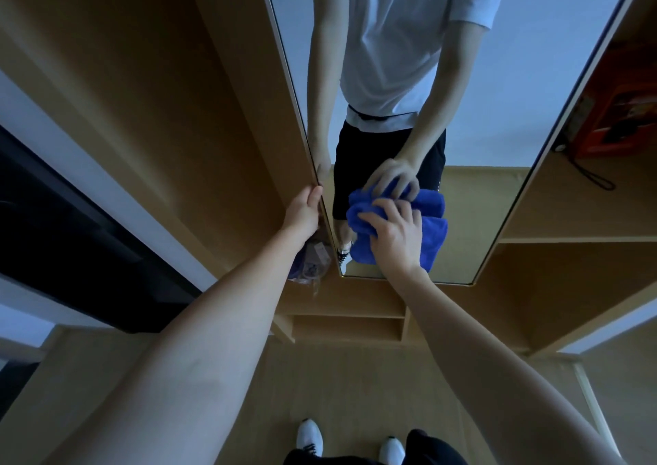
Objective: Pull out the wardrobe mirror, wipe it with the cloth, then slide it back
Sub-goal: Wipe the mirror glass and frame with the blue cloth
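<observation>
Seen from the head camera, a tall narrow frameless mirror (409, 73) stands pulled out from a light-brown wooden wardrobe (177, 109). The left hand (305, 212) grips the mirror's left edge, fingers wrapped around it. The right hand (394, 233) presses a bunched bright-blue microfibre cloth (432, 226) flat against the lower part of the glass, fingers spread and clutching the fabric. An orange box (618, 116) sits on a wardrobe shelf (576, 240) at right. White sneakers (310, 438) rest on the wood floor (320, 386).

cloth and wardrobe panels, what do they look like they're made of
Cloth: soft blue fabric, probably microfibre or terry; it bunches in plush folds under the right hand. Wardrobe panels: matte tan board, likely laminate; flat, even colour, no clear grain.
</observation>
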Motion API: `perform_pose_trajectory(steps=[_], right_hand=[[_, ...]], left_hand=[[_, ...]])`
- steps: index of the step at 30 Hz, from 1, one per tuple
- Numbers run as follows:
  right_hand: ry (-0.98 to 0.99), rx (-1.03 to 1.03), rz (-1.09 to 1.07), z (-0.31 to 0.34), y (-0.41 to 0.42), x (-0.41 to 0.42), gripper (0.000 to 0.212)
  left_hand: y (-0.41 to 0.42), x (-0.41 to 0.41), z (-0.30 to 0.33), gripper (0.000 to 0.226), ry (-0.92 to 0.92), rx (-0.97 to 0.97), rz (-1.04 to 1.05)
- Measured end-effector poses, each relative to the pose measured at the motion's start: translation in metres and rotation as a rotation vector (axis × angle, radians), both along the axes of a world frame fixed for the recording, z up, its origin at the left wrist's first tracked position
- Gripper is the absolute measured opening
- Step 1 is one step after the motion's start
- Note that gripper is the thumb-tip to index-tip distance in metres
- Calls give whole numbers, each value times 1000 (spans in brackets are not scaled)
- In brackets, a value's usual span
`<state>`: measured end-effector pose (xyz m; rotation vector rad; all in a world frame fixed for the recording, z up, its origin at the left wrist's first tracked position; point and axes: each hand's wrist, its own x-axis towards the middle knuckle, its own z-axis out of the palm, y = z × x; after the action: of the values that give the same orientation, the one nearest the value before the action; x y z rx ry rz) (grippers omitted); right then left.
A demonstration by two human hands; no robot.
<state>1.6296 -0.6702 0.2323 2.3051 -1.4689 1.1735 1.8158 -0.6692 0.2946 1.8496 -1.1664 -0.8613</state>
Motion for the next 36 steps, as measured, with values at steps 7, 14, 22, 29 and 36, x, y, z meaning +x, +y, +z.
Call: perform_pose_trajectory(steps=[7,14,22,29,36], right_hand=[[-119,136,-108,4,11,-21,33],[-151,-110,-61,28,-10,-27,31],[-250,92,-122,9,5,-31,32],[-178,-64,-100,20,-7,-38,27],[-240,224,-141,3,4,-42,38]], left_hand=[[-10,3,-1,48,82,49,13],[-15,-9,-7,34,68,-49,85],[-13,-3,-9,31,-116,-51,25],[-7,-13,-15,30,-157,-21,50],[0,-23,-15,29,-535,217,70]])
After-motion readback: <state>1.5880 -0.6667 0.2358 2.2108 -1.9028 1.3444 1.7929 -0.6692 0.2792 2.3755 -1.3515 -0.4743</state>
